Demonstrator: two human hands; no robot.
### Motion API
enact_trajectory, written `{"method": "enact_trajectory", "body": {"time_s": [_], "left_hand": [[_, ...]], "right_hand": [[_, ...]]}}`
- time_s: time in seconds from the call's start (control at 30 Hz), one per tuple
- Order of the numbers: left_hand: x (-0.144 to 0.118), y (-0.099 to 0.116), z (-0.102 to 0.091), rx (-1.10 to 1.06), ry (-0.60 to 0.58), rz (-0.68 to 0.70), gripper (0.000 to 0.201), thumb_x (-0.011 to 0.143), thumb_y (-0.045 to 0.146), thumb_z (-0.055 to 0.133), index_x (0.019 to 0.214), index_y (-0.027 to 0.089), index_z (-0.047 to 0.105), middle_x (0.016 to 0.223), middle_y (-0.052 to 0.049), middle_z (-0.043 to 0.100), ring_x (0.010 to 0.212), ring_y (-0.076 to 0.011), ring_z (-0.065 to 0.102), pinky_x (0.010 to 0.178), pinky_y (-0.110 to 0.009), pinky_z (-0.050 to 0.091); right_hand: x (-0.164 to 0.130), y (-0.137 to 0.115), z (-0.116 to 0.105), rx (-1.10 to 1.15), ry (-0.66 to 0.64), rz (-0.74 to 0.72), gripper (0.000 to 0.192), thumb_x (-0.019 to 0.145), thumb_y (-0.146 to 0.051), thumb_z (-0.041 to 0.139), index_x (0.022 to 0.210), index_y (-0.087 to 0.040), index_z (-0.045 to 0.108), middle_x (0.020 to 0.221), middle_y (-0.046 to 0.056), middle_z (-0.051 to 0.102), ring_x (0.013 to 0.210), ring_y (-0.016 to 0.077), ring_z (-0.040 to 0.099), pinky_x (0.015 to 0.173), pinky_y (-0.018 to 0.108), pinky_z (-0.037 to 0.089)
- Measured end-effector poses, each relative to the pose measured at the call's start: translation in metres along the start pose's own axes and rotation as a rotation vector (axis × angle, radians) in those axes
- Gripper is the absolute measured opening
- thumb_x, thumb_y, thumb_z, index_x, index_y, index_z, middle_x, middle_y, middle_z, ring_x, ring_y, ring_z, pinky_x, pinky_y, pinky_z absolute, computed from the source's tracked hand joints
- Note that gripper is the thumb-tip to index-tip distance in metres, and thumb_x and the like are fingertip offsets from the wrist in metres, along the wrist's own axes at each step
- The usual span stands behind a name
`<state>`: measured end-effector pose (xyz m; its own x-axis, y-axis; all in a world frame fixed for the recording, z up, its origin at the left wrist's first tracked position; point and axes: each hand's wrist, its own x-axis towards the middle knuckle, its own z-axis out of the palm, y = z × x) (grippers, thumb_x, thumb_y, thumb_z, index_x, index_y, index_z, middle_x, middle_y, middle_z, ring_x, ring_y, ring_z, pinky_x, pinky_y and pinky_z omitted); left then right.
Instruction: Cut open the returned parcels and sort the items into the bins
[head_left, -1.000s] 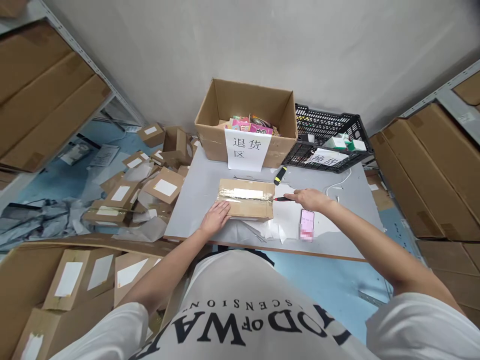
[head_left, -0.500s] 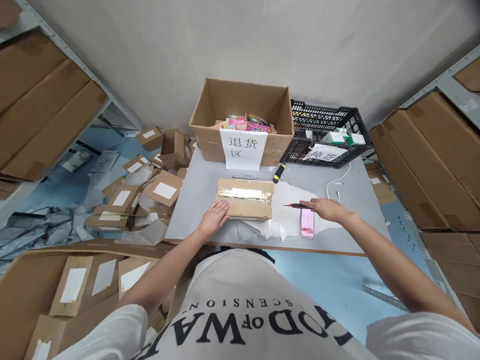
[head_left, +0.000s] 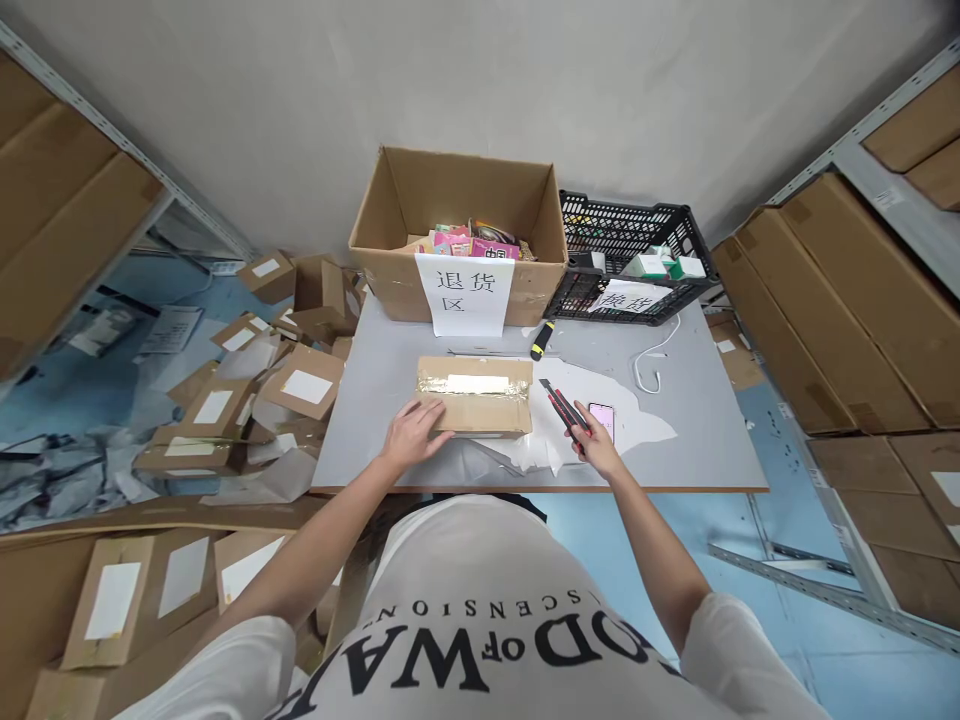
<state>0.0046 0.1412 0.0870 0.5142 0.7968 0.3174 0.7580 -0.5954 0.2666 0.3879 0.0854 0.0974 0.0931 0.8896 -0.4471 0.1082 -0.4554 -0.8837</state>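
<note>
Taped parcel [head_left: 474, 396] lying flat on the grey counter [head_left: 697, 440], near its front edge, white label strip on top under shiny tape. Left hand [head_left: 411, 433] resting palm-down on the parcel's near left corner, fingers spread and loose, gripping nothing. Right hand [head_left: 596, 447] just right of the parcel, clenched around the handle of a red-and-black box cutter [head_left: 563, 407], tip angled up and left toward the parcel's right end but not touching it. Under and beside the parcel, crumpled white paper [head_left: 540, 450] spread over the counter. Just right of the cutter, a phone [head_left: 601, 418] lying face-up on that paper, partly hidden by the right hand. Behind the parcel, an open cardboard box [head_left: 390, 215] with colourful packets inside and a white sign with printed characters on its front. Right of that box, a black plastic crate [head_left: 637, 225] holding small green-and-white boxes, also signed. Between box and parcel, a yellow-and-black marker [head_left: 540, 341]. Further right of the parcel, a white cable [head_left: 651, 362] curled on the counter. Left of the counter, on the floor, a heap of small labelled cartons [head_left: 304, 385].
</note>
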Motion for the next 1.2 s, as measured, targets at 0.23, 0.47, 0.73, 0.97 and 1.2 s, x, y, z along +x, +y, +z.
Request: {"method": "enact_trajectory", "body": {"time_s": [0.23,0.47,0.73,0.97,1.2], "left_hand": [[0.034,0.003,-0.01,0.031,-0.068,-0.065,0.084,0.068,0.069,0.057,0.133,0.017,0.044,0.135,-0.016,0.049,0.125,-0.0311,0.045,0.109,-0.048,0.021],[0.049,0.014,-0.001,0.086,-0.286,-0.046,0.117,0.053,0.078,0.058,0.144,0.012,0.025,0.151,-0.022,0.017,0.138,-0.0397,0.015,0.11,-0.057,0.005],[0.047,0.016,0.004,0.09,-0.336,-0.087,0.113,0.057,0.075,0.059,0.145,0.014,0.023,0.151,-0.018,0.02,0.139,-0.0375,0.014,0.111,-0.055,0.003],[0.049,0.015,0.01,0.073,-0.327,-0.125,0.107,0.062,0.075,0.053,0.144,0.012,0.026,0.15,-0.018,0.023,0.138,-0.0381,0.017,0.11,-0.058,0.005],[0.048,0.012,0.013,0.073,-0.322,-0.114,0.104,0.065,0.075,0.05,0.143,0.011,0.027,0.149,-0.019,0.026,0.138,-0.0379,0.017,0.11,-0.059,0.005]], "right_hand": [[-0.002,0.006,0.013,0.134,0.005,0.018,0.078,0.072,-0.048,0.063,0.142,-0.03,0.032,0.079,0.0,0.059,0.044,0.0053,0.042,0.036,0.016,0.028],[-0.004,0.003,0.02,0.12,0.028,0.025,0.081,0.07,-0.053,0.064,0.141,-0.026,0.035,0.074,-0.001,0.058,0.044,0.0055,0.043,0.036,0.016,0.028],[-0.002,0.005,0.019,0.087,-0.027,0.021,0.084,0.071,-0.054,0.064,0.142,-0.025,0.032,0.073,0.0,0.059,0.041,0.0054,0.041,0.034,0.017,0.027],[0.001,-0.013,0.008,-0.035,-0.124,-0.01,0.078,0.074,-0.051,0.062,0.141,-0.022,0.036,0.062,-0.004,0.051,0.04,0.0047,0.035,0.035,0.017,0.025],[0.003,-0.021,-0.007,-0.174,-0.222,0.007,0.073,0.076,-0.05,0.059,0.14,-0.02,0.038,0.064,-0.004,0.05,0.04,0.0046,0.035,0.036,0.017,0.026]]}}
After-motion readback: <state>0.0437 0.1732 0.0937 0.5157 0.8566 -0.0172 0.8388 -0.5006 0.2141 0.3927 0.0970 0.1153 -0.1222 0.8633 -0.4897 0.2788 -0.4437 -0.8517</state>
